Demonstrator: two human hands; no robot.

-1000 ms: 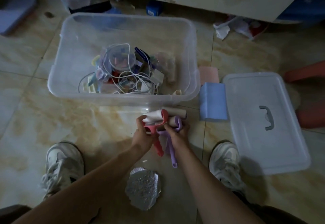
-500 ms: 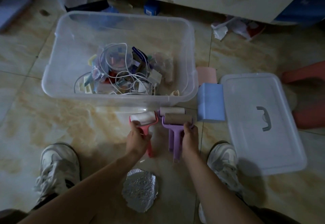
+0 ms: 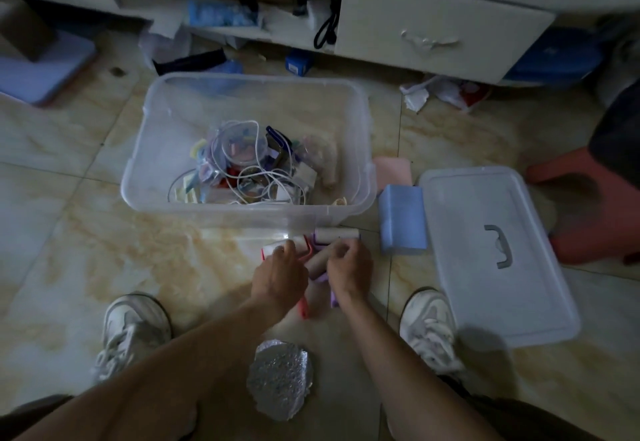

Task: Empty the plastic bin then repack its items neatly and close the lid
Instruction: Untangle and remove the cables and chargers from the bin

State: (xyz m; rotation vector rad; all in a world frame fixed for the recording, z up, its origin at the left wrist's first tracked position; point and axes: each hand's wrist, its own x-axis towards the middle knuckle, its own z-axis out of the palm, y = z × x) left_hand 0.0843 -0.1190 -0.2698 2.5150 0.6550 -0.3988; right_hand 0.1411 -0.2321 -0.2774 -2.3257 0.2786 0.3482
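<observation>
Both hands work low on the tiled floor in the head view, just in front of the clear plastic bin (image 3: 249,150). The left hand (image 3: 278,276) lies over the pink lint roller (image 3: 304,309), fingers curled down on it. The right hand (image 3: 349,269) curls round a purple lint roller (image 3: 320,264), whose cardboard core tilts between the two hands. A second purple roller (image 3: 337,234) lies just beyond, against the bin's near wall. Inside the bin sits a tangle of white cable (image 3: 263,177) and small items. Its lid (image 3: 495,250) lies flat to the right, beside a blue block (image 3: 401,222). A foil disc (image 3: 280,376) rests between the shoes.
</observation>
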